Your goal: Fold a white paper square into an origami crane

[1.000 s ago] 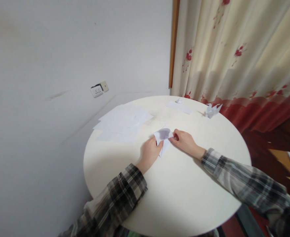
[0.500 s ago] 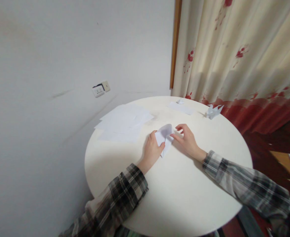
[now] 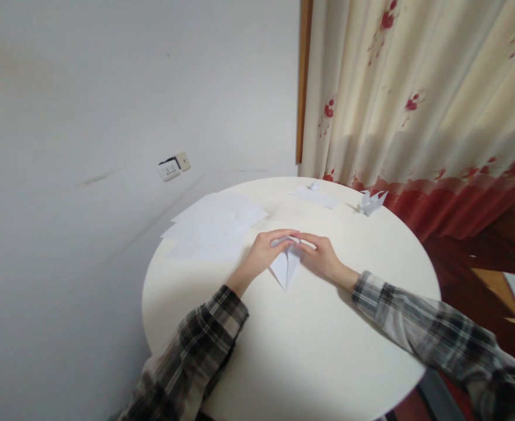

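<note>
A folded piece of white paper (image 3: 285, 270) rests on the round white table (image 3: 323, 339), its pointed end toward me and a crease down its middle. My left hand (image 3: 267, 250) curves over its far left side, thumb and fingers closed on the upper edge. From the right, my right hand (image 3: 321, 252) pinches the far right part, its fingertips meeting those of the left. The fingertips partly cover the paper's far end.
Loose white sheets (image 3: 216, 219) overlap at the table's left. A folded paper crane (image 3: 371, 203) stands near the far right edge. Farther back, a small folded paper piece (image 3: 313, 185) sits by a flat sheet (image 3: 316, 197). A wall (image 3: 64, 234) borders the left side.
My left hand has moved from the paper's left side up to its far edge, and both hands' fingertips have come together there. The raised flap now lies lower, under the fingers.
</note>
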The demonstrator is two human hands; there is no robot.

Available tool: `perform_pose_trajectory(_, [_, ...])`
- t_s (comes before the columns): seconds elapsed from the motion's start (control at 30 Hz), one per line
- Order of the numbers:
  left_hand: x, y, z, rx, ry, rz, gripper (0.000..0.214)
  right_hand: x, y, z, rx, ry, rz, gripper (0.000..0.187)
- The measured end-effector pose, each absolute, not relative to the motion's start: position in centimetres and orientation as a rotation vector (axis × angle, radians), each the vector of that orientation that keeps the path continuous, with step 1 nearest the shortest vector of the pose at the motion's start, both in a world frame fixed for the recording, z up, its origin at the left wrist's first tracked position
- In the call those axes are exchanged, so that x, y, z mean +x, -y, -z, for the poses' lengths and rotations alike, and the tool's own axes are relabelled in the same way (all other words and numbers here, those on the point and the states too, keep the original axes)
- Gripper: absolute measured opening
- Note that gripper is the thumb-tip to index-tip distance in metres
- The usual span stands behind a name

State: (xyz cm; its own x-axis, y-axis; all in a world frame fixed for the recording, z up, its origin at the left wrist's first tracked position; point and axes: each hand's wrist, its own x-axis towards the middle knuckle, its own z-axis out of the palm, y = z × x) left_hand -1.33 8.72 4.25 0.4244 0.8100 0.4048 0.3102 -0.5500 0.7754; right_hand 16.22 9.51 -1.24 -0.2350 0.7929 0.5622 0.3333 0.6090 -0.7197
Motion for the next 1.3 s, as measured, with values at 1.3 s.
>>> perform_pose_trajectory(1.3, [-0.7,-7.5,-4.0,1.563,-0.955,-1.417,0.018,13.6,-6.8,-1.5,-0.715,1.203,-1.424,0.031])
